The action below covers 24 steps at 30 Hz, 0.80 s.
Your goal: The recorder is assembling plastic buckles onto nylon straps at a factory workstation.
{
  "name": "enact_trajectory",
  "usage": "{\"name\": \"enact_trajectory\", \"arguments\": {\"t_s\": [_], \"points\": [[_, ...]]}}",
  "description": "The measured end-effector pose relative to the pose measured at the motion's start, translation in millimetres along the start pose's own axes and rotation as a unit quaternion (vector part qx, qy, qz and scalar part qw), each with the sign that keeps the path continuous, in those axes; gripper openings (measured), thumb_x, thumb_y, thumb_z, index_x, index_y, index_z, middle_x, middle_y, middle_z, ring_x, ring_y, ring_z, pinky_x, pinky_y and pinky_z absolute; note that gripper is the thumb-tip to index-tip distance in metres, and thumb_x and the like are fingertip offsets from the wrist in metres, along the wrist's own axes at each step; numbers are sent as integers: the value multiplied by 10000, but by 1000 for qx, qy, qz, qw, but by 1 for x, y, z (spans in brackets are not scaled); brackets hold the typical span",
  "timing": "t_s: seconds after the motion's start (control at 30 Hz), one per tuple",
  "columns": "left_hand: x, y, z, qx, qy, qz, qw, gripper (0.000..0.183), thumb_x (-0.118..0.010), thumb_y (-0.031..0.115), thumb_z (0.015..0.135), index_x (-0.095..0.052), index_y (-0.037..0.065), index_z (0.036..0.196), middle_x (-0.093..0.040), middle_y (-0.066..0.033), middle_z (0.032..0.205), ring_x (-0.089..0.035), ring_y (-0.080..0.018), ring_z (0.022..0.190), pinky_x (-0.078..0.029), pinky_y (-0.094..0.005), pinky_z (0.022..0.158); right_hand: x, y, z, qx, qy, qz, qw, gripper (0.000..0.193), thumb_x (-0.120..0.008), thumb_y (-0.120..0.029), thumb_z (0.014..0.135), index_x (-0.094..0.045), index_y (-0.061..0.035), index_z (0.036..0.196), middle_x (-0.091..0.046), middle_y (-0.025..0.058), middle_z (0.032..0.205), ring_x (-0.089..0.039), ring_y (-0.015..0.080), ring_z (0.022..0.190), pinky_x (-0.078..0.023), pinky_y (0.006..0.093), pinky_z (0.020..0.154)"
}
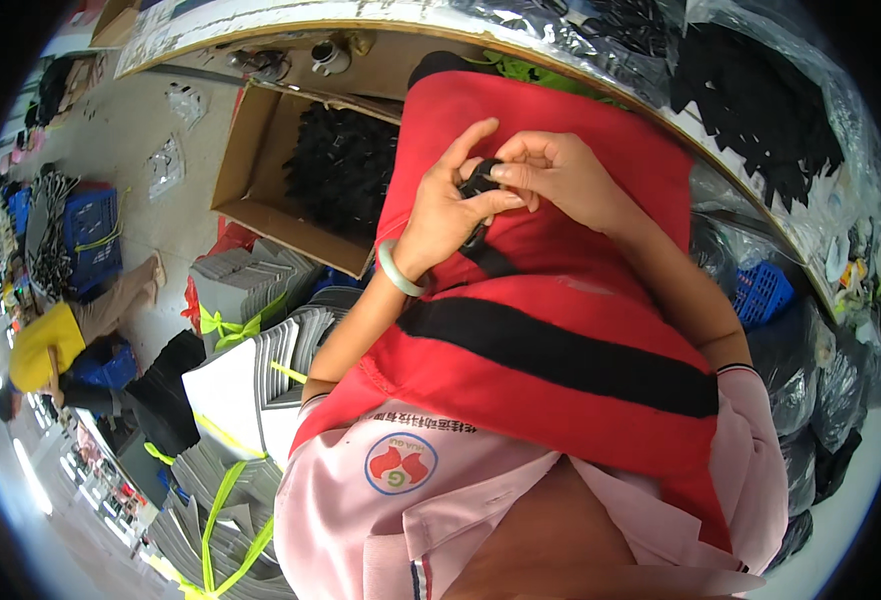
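Left hand (447, 208): in the head view, your thumb and fingers pinch a small black strap piece from its left side, with one finger sticking up free of it
Right hand (558, 178): your thumb and fingertips pinch the upper end of that same piece, close beside the left fingers
Black strap piece (479, 181): held between your two hands over the far left part of the red apron (550, 262), partly hidden by your fingers, so its exact form you cannot tell
Black strip (487, 258): lies on the apron just below your hands; whether it joins the held piece cannot be told
Cardboard box (243, 172): open just beyond the apron's left edge, with black pieces (343, 165) inside
Worktop (350, 17): its near edge runs past the apron's far end, with more black pieces (760, 105) toward its right end
Slip: the grip looks small, so if either pinch loosened, the piece could drop to the apron or slide off its left edge toward the box
Twist: with your fingers covering so much of it, a turned strap could go unnoticed
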<state>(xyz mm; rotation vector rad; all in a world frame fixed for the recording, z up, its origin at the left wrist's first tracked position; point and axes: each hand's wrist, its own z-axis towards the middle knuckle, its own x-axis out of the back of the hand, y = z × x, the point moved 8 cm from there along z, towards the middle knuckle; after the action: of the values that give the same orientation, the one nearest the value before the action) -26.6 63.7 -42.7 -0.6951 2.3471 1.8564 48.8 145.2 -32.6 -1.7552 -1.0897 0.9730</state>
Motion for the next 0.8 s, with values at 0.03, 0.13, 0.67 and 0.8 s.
{"name": "enact_trajectory", "arguments": {"t_s": [0.03, 0.13, 0.67, 0.8], "points": [[0, -1, 1, -16, 7, -13, 1000, 617, -704, -19, 812, -441, 32, 1368, -619, 11, 783, -526, -31, 641, -415, -170, 555, 9, 0, -5, 0, 36, 18, 999, 154, -592, -156, 937, -611, -10, 981, -617, 20, 796, -571, 62, 665, -458, 202, 572], [4, -22, 7, 54, 41, -39, 997, 391, -672, 42, 859, -574, 23, 1237, -623, -1, 779, -528, -38, 632, -375, -161, 496, 25, 18, -14, -11, 79, 171, 982, 190, -589, -178, 939, -594, -2, 1012, -647, 50, 842, -616, 90, 697, -499, 213, 582], [-6, -24, 38, 113, 8, -138, 984, 65, -603, 105, 923, -618, 44, 909, -669, -87, 841, -527, -96, 518, -382, -188, 431, 220, -53, -131, 177, 536, -485, 668, 135, -661, -117, 812, -678, -80, 941, -638, 77, 873, -605, 251, 841, -494, 358, 742], [-18, -29, 43, 80, 15, -82, 993, 115, -602, 97, 932, -646, 17, 1000, -638, -52, 805, -537, -97, 540, -360, -187, 435, 243, -49, -115, 171, 536, -587, 582, 165, -663, -177, 829, -701, -89, 964, -656, 68, 914, -607, 250, 886, -500, 363, 770]]}}
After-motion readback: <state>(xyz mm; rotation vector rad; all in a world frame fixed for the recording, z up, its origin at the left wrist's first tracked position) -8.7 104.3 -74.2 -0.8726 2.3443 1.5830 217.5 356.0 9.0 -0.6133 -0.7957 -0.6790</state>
